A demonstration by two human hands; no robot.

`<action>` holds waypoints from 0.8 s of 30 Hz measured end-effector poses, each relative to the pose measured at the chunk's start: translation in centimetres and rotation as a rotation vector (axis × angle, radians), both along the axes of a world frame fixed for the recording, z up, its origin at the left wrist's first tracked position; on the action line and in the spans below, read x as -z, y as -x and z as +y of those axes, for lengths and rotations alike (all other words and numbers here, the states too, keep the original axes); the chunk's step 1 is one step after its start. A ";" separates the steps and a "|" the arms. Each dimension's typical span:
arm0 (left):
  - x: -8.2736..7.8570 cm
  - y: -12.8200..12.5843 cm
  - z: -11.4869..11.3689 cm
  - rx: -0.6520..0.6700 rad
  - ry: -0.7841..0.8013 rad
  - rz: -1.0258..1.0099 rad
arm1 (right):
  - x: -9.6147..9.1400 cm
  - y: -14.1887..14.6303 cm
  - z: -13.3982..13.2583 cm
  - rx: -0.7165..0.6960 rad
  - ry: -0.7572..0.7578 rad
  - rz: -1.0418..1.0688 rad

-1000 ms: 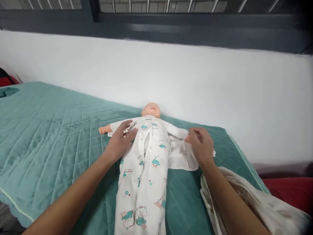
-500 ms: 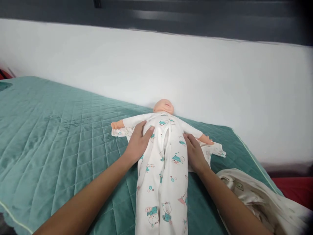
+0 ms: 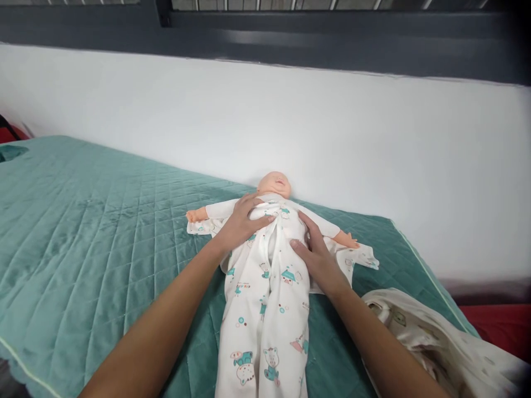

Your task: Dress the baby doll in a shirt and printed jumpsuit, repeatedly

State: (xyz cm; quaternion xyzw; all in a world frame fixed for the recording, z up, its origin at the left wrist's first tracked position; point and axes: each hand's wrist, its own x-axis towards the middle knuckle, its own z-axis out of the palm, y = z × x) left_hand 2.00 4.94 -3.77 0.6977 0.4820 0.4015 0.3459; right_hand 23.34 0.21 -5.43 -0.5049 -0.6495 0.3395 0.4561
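A baby doll [image 3: 275, 184] lies on its back with both arms spread out, in a white long-sleeved top. White printed pants [image 3: 265, 309] cover its legs and reach up to its chest. My left hand [image 3: 244, 220] rests on the left side of the pants' upper part, fingers up by the chest and thumb across the front. On the other side my right hand [image 3: 319, 257] curves around the doll's flank, its thumb on the pants and forefinger stretched upward. Beneath the doll a printed shirt [image 3: 365, 255] is spread, its sleeves showing under both arms.
A green quilted cover [image 3: 103, 237] lies under everything. At lower right is a crumpled off-white cloth [image 3: 440, 337] beside my right forearm. A white wall [image 3: 373, 138] rises right behind the doll's head, with a dark frame [image 3: 290, 38] above.
Both hands have moved up and inward on the pants, the left one now near the chest. The pants' top sits slightly nearer the doll's neck. The view has tilted up a little.
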 end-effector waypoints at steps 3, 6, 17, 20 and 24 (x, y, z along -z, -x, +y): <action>0.3 0.0 -0.5 -0.015 -0.061 0.001 | 0.0 0.0 -0.1 -0.011 0.063 0.007; 0.4 -0.2 -1.0 -0.033 -0.157 0.008 | -0.1 0.0 -0.3 -0.013 0.064 -0.019; 0.9 -1.2 -1.9 -0.077 -0.840 0.376 | -1.1 0.9 -0.7 0.009 -0.178 -0.286; 1.0 -1.1 -2.1 -0.067 -0.934 0.426 | -1.3 1.2 -1.0 0.018 -0.272 -0.341; 1.3 -1.0 -2.2 -0.065 -0.954 0.473 | -1.4 1.5 -1.2 0.059 -0.360 -0.382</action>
